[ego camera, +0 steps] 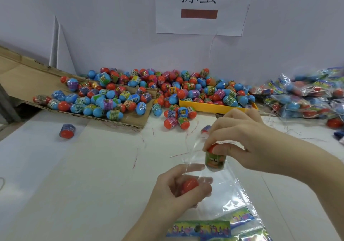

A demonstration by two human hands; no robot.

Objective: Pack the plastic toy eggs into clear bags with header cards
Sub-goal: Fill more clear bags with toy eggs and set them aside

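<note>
Close up, seen from above: a person's two bare hands work over a white table [74,175].
Right hand: the right hand [240,140] pinches the red top of a plastic toy egg with a green and orange label [215,158], holding it upright at the open mouth of a clear plastic bag [223,190].
Left hand: the left hand [178,190] curls round the bag's edge and round a second, plain red plastic egg [189,185], which shows through the film; whether that egg sits inside the bag I cannot tell.
Bag: it lies slanting toward the viewer, its lower end resting on the table near a colourful printed header card [199,228].
More cards and bags: further glossy bags with printed cards lie at the bottom right edge.
Egg supply: a large heap of loose red and blue plastic eggs [149,91] runs along the back wall, spilling over a flattened brown cardboard sheet [22,75] on the left and a shallow yellow tray [214,107] in the middle.
Stray egg: one red and blue egg [67,131] lies alone on the table at the left, well apart from the heap.
Packed goods: filled clear bags of eggs [307,95] are piled at the right, blurred.
Wall: a white paper sign with two large black characters and a red-brown bar [199,7] hangs above the heap.
</note>
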